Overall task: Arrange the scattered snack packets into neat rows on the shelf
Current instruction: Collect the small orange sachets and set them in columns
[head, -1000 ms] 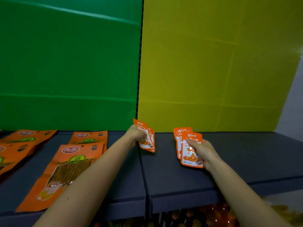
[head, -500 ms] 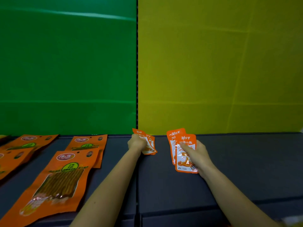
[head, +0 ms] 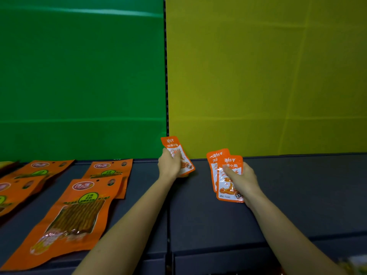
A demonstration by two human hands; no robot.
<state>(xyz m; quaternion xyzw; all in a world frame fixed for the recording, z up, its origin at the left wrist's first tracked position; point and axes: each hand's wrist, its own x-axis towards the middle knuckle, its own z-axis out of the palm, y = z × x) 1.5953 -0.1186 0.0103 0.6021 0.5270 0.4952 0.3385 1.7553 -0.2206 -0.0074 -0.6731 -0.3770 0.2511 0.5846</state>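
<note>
My left hand [head: 169,165] grips small orange fish snack packets [head: 174,149] at the back of the dark shelf [head: 297,195], near the seam between the green and yellow back panels. Their top edge leans toward the wall. My right hand [head: 241,181] holds two more small orange packets [head: 228,165], one overlapping the other, their lower edges close to the shelf surface. My thumb lies across the front packet.
Several large orange stick-snack bags [head: 77,215] lie flat on the left half of the shelf, some overlapping. A green panel [head: 79,76] and a yellow panel [head: 258,76] form the back wall. The shelf's front lip [head: 218,255] runs below my forearms.
The view has dropped and drawn closer to the shelf. My left hand's packets have tilted up toward the back wall. My right hand keeps its two packets in about the same spot.
</note>
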